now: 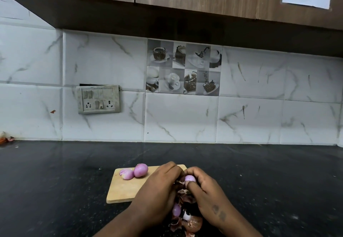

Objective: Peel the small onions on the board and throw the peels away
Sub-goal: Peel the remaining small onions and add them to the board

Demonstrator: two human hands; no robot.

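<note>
A small wooden board (124, 186) lies on the black counter. Two peeled purple onions sit at its far left corner: a round one (141, 170) and a flatter one (127, 174) touching it. My left hand (159, 190) and my right hand (206, 194) meet above the board's right end, both curled round one small onion (189, 178) whose pale purple top shows between the fingers. A flap of brown skin hangs off it. Below my hands lies a pile of dry peels (187, 222) with another purple onion (176, 209) among them.
The black counter (65, 181) stretches left and right of the board. A marble-tiled wall with a switch panel (98, 99) stands behind. Wooden cabinets hang overhead. Some orange scraps (4, 139) lie at the far left wall edge.
</note>
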